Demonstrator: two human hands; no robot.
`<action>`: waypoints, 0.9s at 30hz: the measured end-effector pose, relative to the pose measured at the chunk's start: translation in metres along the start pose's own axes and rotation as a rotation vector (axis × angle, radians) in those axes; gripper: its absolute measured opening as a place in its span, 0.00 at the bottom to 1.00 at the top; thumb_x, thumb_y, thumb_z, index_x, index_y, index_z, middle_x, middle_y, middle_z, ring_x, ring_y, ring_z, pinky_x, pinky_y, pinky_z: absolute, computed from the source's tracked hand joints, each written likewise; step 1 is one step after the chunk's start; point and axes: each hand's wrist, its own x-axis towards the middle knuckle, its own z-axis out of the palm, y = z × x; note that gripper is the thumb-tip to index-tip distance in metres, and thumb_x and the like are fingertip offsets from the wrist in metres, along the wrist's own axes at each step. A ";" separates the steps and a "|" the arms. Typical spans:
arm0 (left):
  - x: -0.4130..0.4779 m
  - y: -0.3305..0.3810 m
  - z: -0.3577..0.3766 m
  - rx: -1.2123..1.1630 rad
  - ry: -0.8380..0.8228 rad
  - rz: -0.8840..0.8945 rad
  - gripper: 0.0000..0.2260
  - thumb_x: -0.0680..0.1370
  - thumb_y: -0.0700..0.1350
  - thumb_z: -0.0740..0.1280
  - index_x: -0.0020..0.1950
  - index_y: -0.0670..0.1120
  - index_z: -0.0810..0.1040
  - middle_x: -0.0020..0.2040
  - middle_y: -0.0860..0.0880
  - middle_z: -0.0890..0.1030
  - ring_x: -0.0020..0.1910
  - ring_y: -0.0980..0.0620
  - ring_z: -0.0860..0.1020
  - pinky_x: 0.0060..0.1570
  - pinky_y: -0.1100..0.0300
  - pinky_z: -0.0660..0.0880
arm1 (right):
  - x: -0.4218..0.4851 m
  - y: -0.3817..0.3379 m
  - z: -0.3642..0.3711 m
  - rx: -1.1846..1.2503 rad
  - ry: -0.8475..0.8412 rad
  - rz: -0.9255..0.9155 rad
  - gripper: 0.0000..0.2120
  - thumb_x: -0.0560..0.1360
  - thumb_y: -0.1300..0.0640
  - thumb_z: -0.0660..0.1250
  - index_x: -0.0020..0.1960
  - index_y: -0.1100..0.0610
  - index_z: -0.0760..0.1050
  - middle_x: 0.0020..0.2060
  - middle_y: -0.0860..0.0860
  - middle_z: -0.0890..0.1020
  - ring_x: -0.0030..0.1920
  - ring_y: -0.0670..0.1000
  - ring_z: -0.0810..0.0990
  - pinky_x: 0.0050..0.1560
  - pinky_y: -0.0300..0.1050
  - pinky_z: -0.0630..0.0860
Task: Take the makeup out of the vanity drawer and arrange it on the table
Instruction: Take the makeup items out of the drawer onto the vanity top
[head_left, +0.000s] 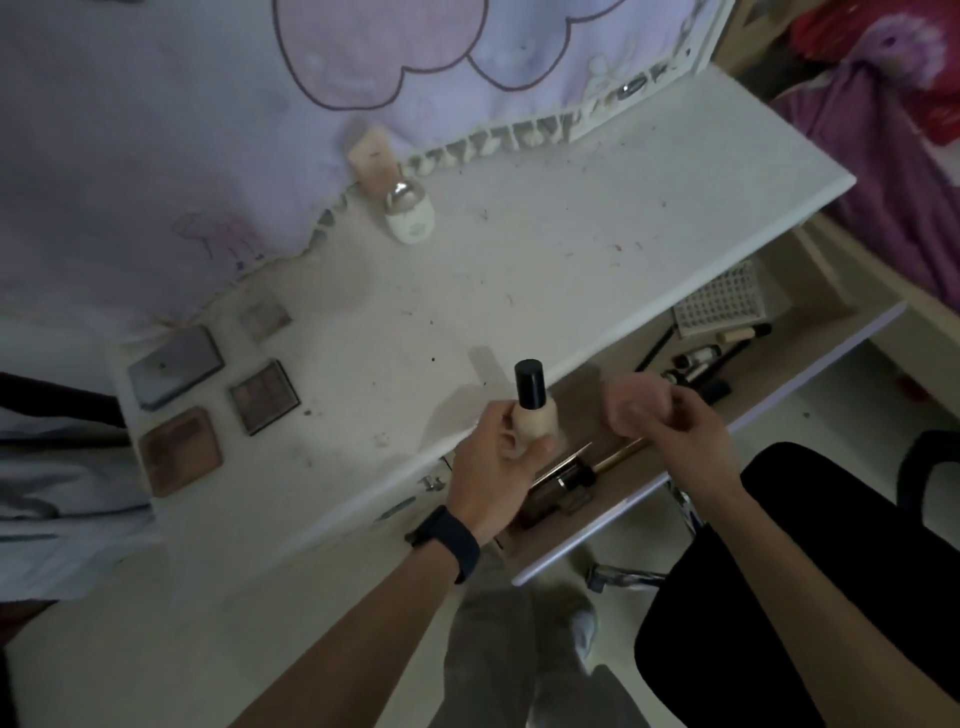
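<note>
Left hand (498, 457) grips a beige foundation bottle (537, 423) by its lower body, fingers curled round it, the bottle upright with its black cap (530, 382) at twelve o'clock of the knuckles, over the front edge of the table (597, 234)

Right hand (657, 413) hovers at three o'clock of the bottle, above the open drawer (821, 358); it is too blurred to tell whether its curled fingers hold anything

A lilac cloth (156, 130) covers the table's far side. At nine o'clock of the bottle lie a grey palette (174, 366), a brown palette (182, 449) and a dark eyeshadow palette (265, 397). At eleven o'clock stands a white egg-shaped pot (410, 213). In the drawer, at two o'clock, sit a white perforated basket (722, 301) and loose brushes (696, 358)
</note>
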 end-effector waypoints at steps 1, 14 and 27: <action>-0.004 -0.002 -0.011 -0.022 0.036 -0.007 0.15 0.75 0.50 0.74 0.59 0.56 0.74 0.53 0.58 0.81 0.51 0.59 0.80 0.49 0.61 0.77 | -0.016 -0.006 0.003 0.081 -0.025 0.007 0.10 0.72 0.46 0.76 0.50 0.42 0.78 0.44 0.42 0.84 0.46 0.46 0.82 0.41 0.39 0.73; -0.085 -0.074 -0.190 -0.008 0.588 -0.103 0.13 0.75 0.50 0.75 0.55 0.58 0.75 0.52 0.61 0.81 0.48 0.70 0.77 0.41 0.76 0.72 | -0.101 -0.099 0.163 0.090 -0.502 -0.249 0.12 0.74 0.52 0.76 0.51 0.38 0.77 0.42 0.38 0.83 0.44 0.37 0.80 0.40 0.29 0.74; -0.104 -0.111 -0.248 -0.087 0.701 -0.167 0.14 0.73 0.50 0.76 0.56 0.55 0.76 0.53 0.61 0.81 0.48 0.68 0.78 0.42 0.75 0.73 | -0.113 -0.092 0.277 -0.471 -0.337 -1.212 0.24 0.74 0.59 0.74 0.69 0.53 0.77 0.70 0.57 0.75 0.64 0.63 0.75 0.59 0.57 0.77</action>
